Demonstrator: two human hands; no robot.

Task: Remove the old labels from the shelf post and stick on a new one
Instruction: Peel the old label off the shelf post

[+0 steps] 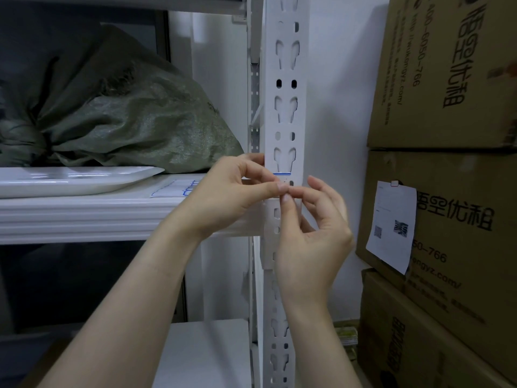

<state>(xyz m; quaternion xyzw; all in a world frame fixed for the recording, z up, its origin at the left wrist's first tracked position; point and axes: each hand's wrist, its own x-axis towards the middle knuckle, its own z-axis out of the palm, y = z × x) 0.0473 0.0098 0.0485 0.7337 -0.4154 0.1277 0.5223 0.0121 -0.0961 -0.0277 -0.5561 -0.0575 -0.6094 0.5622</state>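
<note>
White label with a blue top line (282, 175) sits on the white perforated metal shelf post (285, 107), just above the fingertips of both hands. The left hand (232, 197) and right hand (316, 233) meet there, curled, hiding the label's lower part; whether either pinches it I cannot tell. Right of the post is a strip of white wall (335, 107), then stacked brown cardboard boxes (447, 79).

blue-edged label (281, 176) on white post (285, 121)

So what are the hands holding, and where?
The label on the post: left hand and right hand fingertips meet at its lower edge. A true pinch cannot be told.
</note>
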